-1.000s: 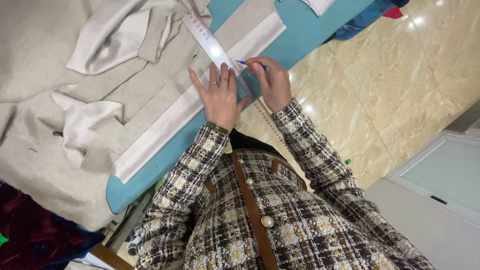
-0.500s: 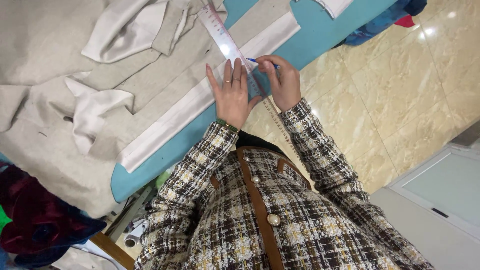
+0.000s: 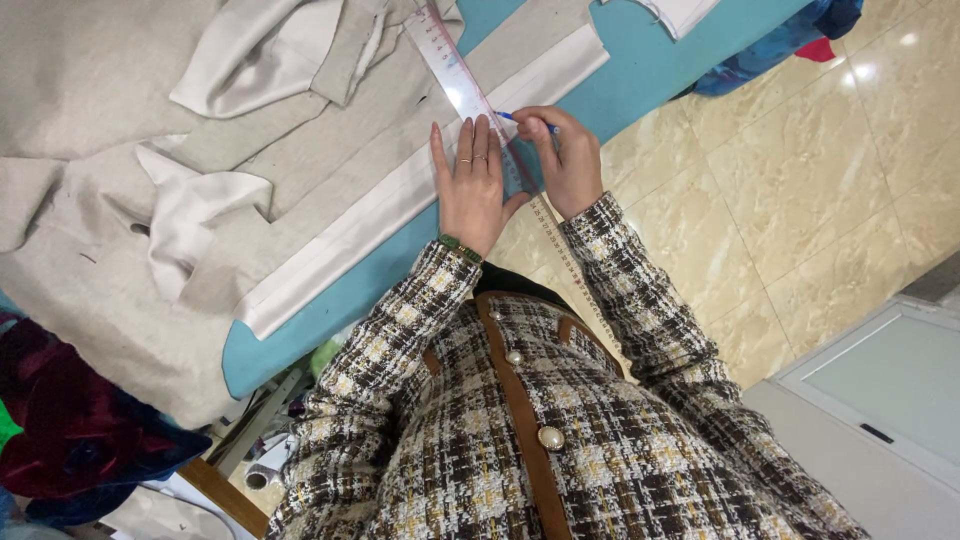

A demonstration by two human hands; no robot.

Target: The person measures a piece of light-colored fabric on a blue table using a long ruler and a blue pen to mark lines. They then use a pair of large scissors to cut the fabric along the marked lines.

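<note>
In the head view, the left hand (image 3: 470,185) is lying flat, fingers spread, pressing the clear ruler (image 3: 470,95) onto the beige fabric (image 3: 120,60), while the right hand (image 3: 570,160) is gripping a blue pen (image 3: 520,120) at the ruler's right edge; this looks like line marking, needing a steady ruler. The cloth is covering a teal table (image 3: 650,70), with glossy marble floor (image 3: 800,190) to the right.
</note>
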